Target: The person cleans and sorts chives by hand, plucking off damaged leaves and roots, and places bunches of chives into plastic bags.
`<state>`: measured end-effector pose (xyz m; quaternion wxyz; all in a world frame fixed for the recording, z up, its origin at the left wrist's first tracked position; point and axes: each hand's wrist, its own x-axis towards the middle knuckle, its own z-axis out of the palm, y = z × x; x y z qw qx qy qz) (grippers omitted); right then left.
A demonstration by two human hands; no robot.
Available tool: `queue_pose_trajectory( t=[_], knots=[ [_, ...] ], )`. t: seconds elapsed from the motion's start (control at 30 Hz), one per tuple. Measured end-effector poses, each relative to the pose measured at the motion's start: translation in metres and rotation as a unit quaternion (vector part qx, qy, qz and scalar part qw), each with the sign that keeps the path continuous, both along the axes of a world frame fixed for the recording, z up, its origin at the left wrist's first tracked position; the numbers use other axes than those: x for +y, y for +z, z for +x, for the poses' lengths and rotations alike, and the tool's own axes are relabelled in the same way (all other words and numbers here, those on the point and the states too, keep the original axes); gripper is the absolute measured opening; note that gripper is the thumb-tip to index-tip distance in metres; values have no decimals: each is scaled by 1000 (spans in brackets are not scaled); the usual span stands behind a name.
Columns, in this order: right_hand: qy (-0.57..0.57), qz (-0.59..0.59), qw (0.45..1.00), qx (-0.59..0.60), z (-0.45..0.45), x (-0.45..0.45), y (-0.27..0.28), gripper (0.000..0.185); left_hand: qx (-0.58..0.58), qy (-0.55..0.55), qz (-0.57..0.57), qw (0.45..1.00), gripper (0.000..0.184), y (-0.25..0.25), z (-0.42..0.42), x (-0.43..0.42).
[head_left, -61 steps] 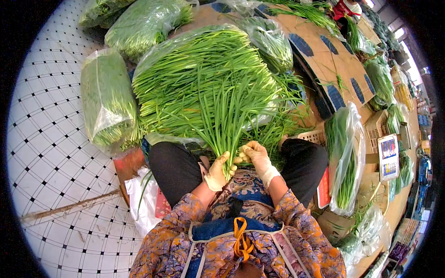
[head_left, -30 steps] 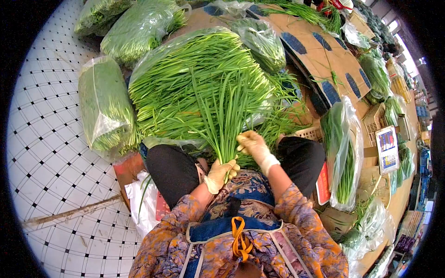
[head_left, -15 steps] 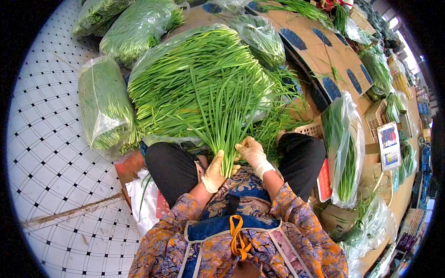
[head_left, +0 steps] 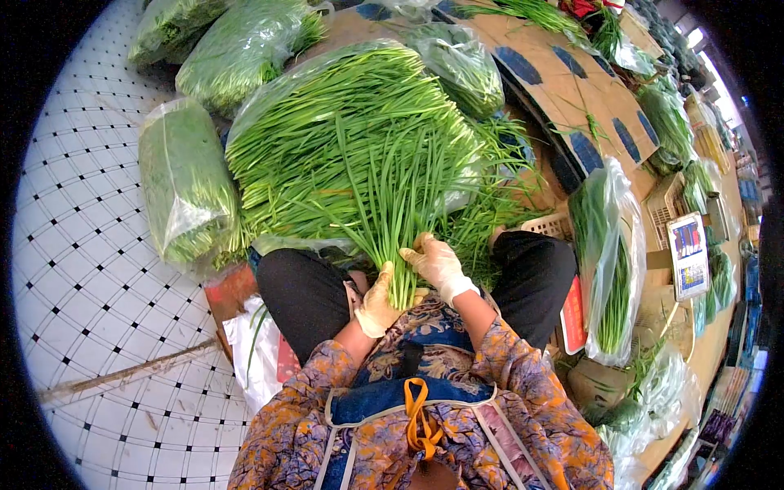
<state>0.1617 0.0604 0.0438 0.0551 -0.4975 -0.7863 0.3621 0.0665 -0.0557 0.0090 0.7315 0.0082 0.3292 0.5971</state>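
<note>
Pale tiled floor (head_left: 106, 245) left of the heap. Heap of long green leaves (head_left: 327, 139), landmark: broad, in an open clear bag, just in front of the seated person's knees. Plump clear bag of greens (head_left: 184, 180) hard by its left side; a second filled bag (head_left: 461, 69) behind its right shoulder. Slim bag of greens (head_left: 608, 278) well to its right. Loose bunch of leaves (head_left: 396, 196) at the heap's near edge, tips fanned over it, pale stems toward the person. White plastic bag (head_left: 253, 347) nearer the person, left of the knees. Left hand (head_left: 378, 304), thinly gloved, closed round the bunch's stem ends. Right hand (head_left: 437, 265), gloved too, half-curled, fingertips at the stems' right edge; cannot tell whether it grips any.
</note>
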Motion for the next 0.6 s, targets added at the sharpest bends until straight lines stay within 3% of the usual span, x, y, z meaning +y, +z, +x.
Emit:
queue_pose_trajectory(
  t=[0.03,0.07,0.1,0.13,0.2,0.33,0.43,0.5,0.6],
  knots=[
    [-13,-75,995,60,0,4,-17,26,0,-2,1,1000,53,-1,0,0],
    [-14,-74,995,60,3,6,-23,26,-10,3,16,1000,53,-4,-1,0],
    [-96,-206,957,183,5,4,-20,24,-21,9,30,999,53,-3,-1,0],
    [-174,-331,879,297,7,3,-19,22,-22,10,29,999,53,-2,-1,-1],
    [-180,-342,874,295,10,4,-18,22,-10,0,30,999,53,0,-1,-1],
    [-108,-282,937,175,4,1,-23,22,-7,-6,38,999,51,-7,2,0],
    [-152,-296,912,242,6,3,-22,18,-2,-1,29,1000,49,-3,-1,0],
    [-226,-335,865,297,9,0,-10,15,-16,7,7,1000,48,-2,-2,-1],
    [-215,-325,848,359,18,-4,-10,15,-22,9,-7,1000,47,-2,-1,0]
  ],
)
